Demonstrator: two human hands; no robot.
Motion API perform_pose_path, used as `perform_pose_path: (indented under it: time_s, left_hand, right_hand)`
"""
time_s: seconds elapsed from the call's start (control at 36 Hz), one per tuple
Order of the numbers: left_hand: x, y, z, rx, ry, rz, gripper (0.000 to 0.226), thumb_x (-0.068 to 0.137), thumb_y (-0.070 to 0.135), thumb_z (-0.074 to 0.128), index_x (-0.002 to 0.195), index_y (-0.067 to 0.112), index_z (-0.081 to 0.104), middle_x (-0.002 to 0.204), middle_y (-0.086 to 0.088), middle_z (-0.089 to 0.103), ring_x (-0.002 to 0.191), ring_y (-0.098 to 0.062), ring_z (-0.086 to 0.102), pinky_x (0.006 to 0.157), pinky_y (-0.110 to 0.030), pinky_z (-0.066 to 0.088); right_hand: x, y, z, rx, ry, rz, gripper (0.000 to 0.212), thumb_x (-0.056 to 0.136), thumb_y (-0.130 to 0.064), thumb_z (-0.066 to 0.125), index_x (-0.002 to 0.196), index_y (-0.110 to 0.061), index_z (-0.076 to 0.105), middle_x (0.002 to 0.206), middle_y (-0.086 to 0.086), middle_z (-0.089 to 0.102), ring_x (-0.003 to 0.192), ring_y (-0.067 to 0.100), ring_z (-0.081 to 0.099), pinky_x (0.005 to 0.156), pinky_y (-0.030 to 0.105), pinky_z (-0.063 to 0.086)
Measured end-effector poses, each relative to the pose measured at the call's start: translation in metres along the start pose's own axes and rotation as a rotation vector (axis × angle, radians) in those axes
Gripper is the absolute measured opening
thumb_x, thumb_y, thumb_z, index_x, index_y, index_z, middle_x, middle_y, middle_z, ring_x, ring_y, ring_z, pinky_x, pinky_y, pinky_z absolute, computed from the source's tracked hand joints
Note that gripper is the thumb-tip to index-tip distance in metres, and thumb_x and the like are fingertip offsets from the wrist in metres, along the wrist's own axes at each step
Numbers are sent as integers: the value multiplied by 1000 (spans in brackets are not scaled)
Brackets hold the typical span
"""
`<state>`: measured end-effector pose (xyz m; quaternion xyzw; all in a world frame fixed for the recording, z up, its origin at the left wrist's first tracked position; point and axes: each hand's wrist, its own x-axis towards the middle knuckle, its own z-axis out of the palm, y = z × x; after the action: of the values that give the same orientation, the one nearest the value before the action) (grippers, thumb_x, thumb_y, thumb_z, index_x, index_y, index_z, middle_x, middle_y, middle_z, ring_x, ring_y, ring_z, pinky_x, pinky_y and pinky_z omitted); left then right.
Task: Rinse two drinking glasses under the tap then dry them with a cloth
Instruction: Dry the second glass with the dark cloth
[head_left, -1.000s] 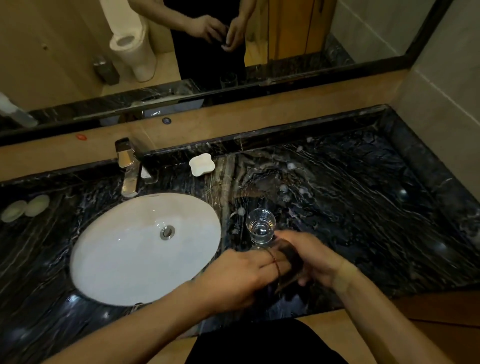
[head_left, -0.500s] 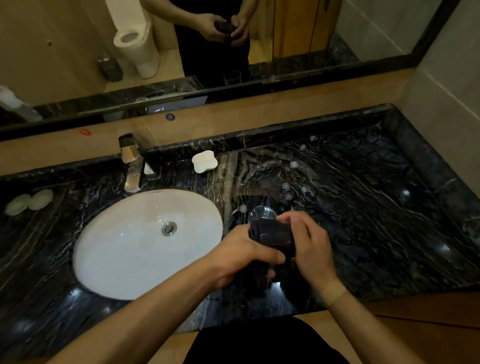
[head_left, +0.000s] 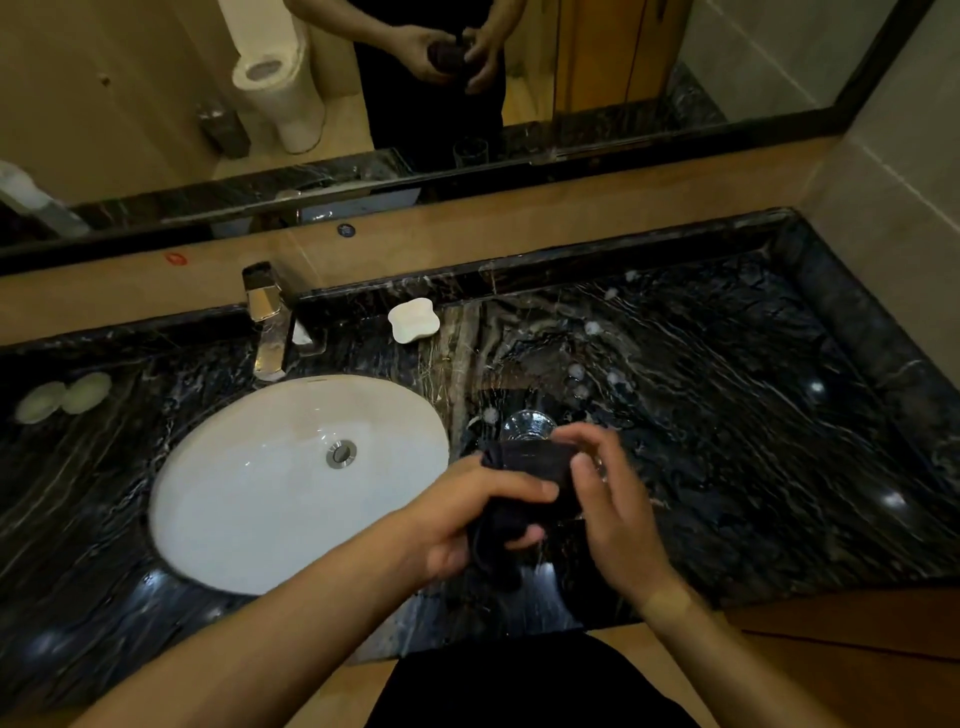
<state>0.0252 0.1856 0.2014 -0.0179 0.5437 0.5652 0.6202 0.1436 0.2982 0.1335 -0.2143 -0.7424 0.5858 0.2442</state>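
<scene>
No legible text (anywhere visible)

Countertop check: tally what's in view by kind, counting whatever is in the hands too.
Drinking glasses: 1 seen, standing glass behind the hands; a second inside the cloth can't be confirmed.
Dark cloths: 1, cloth, gripped by left hand and right hand.
White soap dishes: 1.
Pale round pieces: 2.
Total: 5.
</scene>
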Motion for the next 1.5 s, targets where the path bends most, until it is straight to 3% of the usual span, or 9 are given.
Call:
perform_pose_path:
  time_s: [0.19,0.39,0.56,0.67,0.78,0.97,1.17,1.28,1.5]
  left_hand:
    - [0,-11,8,444,33,262,49,72,-14,75,115,10,69,82,1,73,68,-11,68,62,-25,55]
    - [7,-21,-26,1774,-163,874,61,78,31,38,139,39,42,137,10,58,116,-16,60,78,-33,57]
    - [3,-4,-9,569,-23,303,41,77,-4,75,115,9,67,95,-4,73,81,-20,69,67,-28,59]
    - [-2,12,-4,5,-69,-77,26,82,-3,68,100,14,77,98,-8,72,85,-17,69,52,-23,57]
    - [1,7,1,187,-101,47,36,76,-8,72,102,16,76,101,-9,73,89,-20,67,63,-30,59]
    - [5,-4,-14,1533,-88,722,52,81,24,69,130,33,56,124,10,65,109,-12,63,91,-31,53]
    - [4,3,-19,858,-29,354,32,69,-2,81,98,3,70,84,-18,72,68,-19,64,70,-38,55]
    - [4,5,-10,744,-12,243,27,68,-11,78,92,-9,66,83,-32,69,62,-28,62,67,-43,55]
    - [-7,27,-11,916,-140,272,42,69,-9,82,96,20,70,88,7,74,83,-8,70,79,-23,56]
  right_hand:
    - [22,-16,1,-74,151,242,33,92,-37,37,84,-22,66,87,-7,69,80,9,62,64,18,46]
    - [32,-14,-15,86,-407,961,42,100,-48,44,100,-13,69,79,6,64,57,17,63,44,25,48]
    - [18,-8,-8,213,-122,339,36,94,-51,49,104,-22,68,106,-5,71,106,18,65,89,37,54]
    - [10,-5,-9,-109,-66,-39,28,92,-48,50,111,-32,61,109,-12,66,103,9,64,84,18,48]
    - [16,-11,-5,-124,88,-59,24,94,-40,45,97,-27,65,94,-12,69,88,7,65,71,15,48]
    - [29,-36,-19,281,-323,973,35,98,-43,52,87,-14,69,59,0,63,54,15,62,47,27,51]
    - [19,-24,-26,-315,-628,174,100,56,-72,80,142,-50,35,143,-24,41,129,-2,44,105,24,41]
    - [17,-27,-11,-948,-433,-220,101,63,-74,62,148,-32,27,134,-7,56,120,20,56,94,38,45]
    - [29,-28,-28,-476,-591,79,96,61,-46,83,141,-52,31,127,-25,60,111,0,60,94,27,50]
